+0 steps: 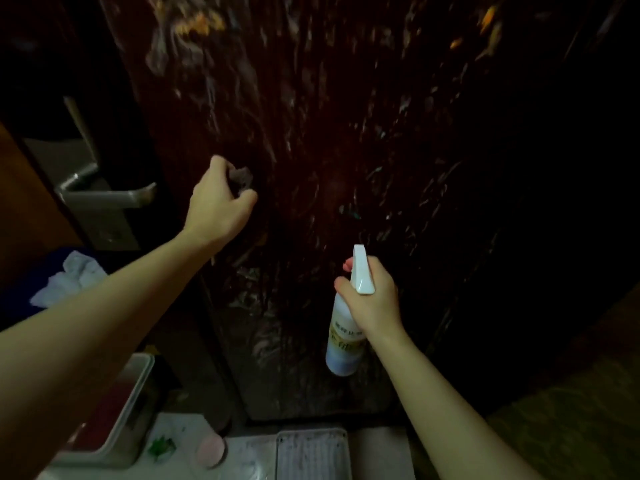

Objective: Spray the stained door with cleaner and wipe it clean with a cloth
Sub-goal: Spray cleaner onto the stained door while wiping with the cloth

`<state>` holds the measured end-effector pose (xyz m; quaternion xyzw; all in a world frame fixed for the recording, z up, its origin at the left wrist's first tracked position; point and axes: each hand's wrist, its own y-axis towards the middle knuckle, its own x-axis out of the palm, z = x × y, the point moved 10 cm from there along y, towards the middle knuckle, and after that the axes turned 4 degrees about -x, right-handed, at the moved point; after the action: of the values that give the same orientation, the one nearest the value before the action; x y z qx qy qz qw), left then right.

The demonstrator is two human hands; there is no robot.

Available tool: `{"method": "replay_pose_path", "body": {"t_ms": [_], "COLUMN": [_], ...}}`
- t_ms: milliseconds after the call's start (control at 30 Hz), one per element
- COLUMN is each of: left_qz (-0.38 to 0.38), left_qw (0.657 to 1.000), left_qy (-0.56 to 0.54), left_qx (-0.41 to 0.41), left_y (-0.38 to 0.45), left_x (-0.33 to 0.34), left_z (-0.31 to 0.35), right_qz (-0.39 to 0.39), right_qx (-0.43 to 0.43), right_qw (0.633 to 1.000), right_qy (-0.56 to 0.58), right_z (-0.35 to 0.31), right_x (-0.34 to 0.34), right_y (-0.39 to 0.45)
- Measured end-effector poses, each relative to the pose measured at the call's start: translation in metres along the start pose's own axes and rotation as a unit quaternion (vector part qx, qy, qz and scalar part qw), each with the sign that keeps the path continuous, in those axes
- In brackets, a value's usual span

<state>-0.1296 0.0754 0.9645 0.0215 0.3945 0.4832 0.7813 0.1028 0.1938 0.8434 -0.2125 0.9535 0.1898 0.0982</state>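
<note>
A dark brown door (346, 150) fills the view, smeared with whitish streaks and a few orange spots near the top. My left hand (218, 202) presses a small greyish cloth (240, 176) against the door's left part, at handle height. My right hand (372, 296) grips a white spray bottle (346, 341) by its neck, a finger on the trigger, the nozzle facing the door's lower middle. The bottle hangs just in front of the door.
A metal lever handle (104, 194) sits on the door's edge at left. A white rag (69, 278) lies on something blue below it. On the floor are a plastic tray (131, 410) with red contents, a ribbed white tray (311, 452) and a pink round lid (209, 448).
</note>
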Motion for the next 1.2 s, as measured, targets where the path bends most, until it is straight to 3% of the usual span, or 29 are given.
{"method": "replay_pose_path", "body": {"t_ms": [367,867,1200], "left_qz": [0.024,0.118,0.136], "left_qw": [0.999,0.988,0.983], "left_qy": [0.012,0.013,0.006], "left_qx": [0.044,0.101,0.122], "left_y": [-0.069,-0.174,-0.234], "left_x": [0.086,0.242,0.312], "left_z": [-0.083,-0.262,-0.335], "right_qz": [0.016,0.026,0.046], "right_qx": [-0.012,0.01,0.027], "right_qw": [1.0,0.999,0.998], "right_qy": [-0.006,-0.02,-0.03], "right_z": [0.126,0.453,0.615], "right_x": [0.033,0.125,0.172], "right_y": [-0.042,-0.131,-0.186]}}
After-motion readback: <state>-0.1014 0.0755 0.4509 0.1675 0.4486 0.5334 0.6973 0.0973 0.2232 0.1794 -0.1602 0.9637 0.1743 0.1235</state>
